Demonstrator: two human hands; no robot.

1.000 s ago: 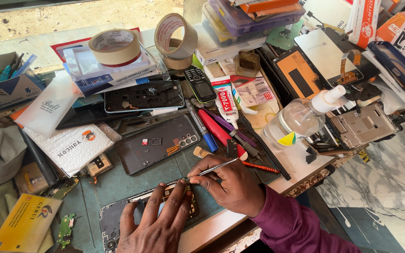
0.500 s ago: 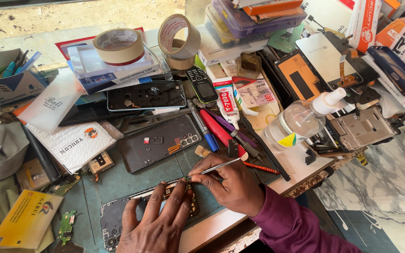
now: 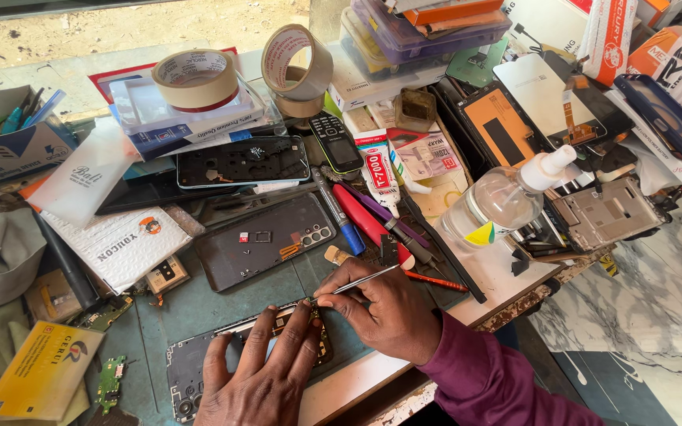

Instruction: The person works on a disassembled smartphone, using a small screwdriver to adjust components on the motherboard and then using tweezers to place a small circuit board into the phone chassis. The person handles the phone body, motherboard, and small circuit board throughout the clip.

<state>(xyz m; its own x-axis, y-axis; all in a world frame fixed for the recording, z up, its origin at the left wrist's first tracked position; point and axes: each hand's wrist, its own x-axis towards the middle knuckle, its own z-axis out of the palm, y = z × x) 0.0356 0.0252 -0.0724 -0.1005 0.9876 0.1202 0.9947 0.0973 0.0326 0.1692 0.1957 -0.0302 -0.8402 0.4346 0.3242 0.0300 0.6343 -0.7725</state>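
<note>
Head view, lower centre of frame: left hand (image 3: 260,377) lies flat, fingers pressing the opened phone frame (image 3: 199,367) onto the green mat (image 3: 199,304). Right hand (image 3: 388,312) pinches metal tweezers (image 3: 357,284), tip touching the frame's upper edge.

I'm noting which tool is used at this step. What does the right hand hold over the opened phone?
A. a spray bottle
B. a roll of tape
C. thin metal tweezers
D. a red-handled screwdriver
C: the right hand pinches thin metal tweezers, their tip down at the opened phone that the left hand presses flat; the rolls of tape and the spray bottle sit untouched farther back.
</note>
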